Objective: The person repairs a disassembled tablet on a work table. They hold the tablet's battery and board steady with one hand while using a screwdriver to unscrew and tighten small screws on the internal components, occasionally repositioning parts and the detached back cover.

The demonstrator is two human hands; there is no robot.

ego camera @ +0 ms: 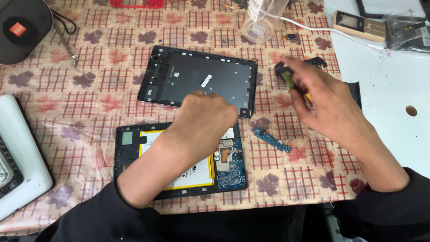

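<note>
Opened tablet [179,161] at table's near edge, back cover [199,80] already off beside it, small board [272,139] out | left hand [204,118] fisted on tablet, battery unremoved | right hand [322,101] grips screwdriver [286,76]

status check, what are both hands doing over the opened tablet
Left hand fisted, resting on the opened tablet. Right hand gripping a screwdriver, blurred. Back cover lies just beyond; small blue circuit strip loose between the hands.
</note>
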